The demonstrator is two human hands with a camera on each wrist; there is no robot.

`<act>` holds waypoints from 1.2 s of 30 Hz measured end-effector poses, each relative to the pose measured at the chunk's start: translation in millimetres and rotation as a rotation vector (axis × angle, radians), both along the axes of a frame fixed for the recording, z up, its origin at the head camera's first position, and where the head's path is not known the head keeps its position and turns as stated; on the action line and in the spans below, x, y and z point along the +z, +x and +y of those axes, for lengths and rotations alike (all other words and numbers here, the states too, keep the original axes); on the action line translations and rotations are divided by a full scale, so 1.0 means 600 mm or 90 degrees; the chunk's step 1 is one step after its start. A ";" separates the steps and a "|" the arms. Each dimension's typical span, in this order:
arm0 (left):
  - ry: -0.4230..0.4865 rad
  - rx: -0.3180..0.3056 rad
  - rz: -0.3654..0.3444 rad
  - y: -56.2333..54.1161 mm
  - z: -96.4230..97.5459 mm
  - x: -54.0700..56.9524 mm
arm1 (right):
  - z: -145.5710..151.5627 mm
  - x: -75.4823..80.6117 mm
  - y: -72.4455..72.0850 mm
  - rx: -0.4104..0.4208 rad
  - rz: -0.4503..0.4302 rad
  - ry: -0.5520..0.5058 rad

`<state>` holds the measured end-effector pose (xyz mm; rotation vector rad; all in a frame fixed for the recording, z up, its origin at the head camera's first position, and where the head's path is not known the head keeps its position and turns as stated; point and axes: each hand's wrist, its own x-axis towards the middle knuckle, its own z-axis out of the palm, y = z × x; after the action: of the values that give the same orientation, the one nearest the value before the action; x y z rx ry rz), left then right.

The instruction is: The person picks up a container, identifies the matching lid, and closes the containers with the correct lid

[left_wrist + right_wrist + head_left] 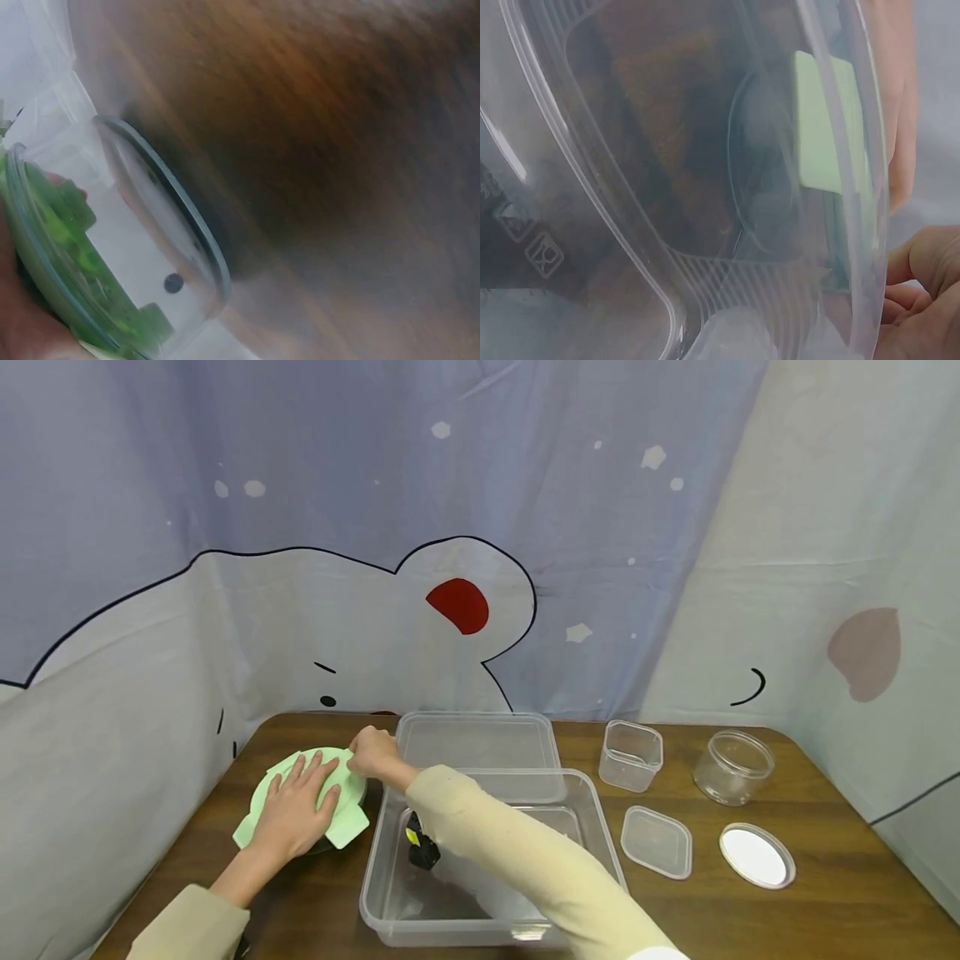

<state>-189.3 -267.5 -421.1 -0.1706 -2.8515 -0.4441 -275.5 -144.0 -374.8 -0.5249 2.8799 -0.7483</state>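
A light green lid [347, 795] with flaps along its edge sits on a round clear container [135, 240] at the left of the table. My left hand [296, 806] rests on top of the lid, fingers spread. At the lid's far right edge, my right hand [375, 753] has curled fingers and pinches the rim, hiding the part there. One pale green flap [825, 124] shows through clear plastic in the right wrist view. Bright green side pieces [67, 255] show on the container in the left wrist view.
A big clear plastic box [390, 893] stands open under my right forearm, its flat lid [480, 739] behind it. Farther right are a small square container [630, 768], its lid [656, 842], a round jar [731, 777] and a white-centred round lid [757, 856]. A curtain hangs behind.
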 end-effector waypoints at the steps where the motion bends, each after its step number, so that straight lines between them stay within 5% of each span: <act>1: 0.003 0.003 -0.001 0.000 0.001 0.001 | 0.000 0.000 0.000 -0.003 -0.001 -0.008; 12: 0.001 -0.006 -0.007 0.006 0.004 0.009 | 0.010 -0.010 -0.012 -0.025 -0.075 -0.151; 23: -0.140 -0.094 -0.018 0.006 -0.037 0.038 | 0.011 -0.010 -0.017 0.059 0.008 -0.130; 36: -0.011 -0.266 0.025 -0.005 -0.042 0.010 | 0.017 -0.015 -0.025 0.096 0.056 -0.132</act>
<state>-192.2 -292.9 -414.8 -0.7762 -2.7760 -0.4856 -290.4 -133.8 -383.7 -0.8096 2.8156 -1.0281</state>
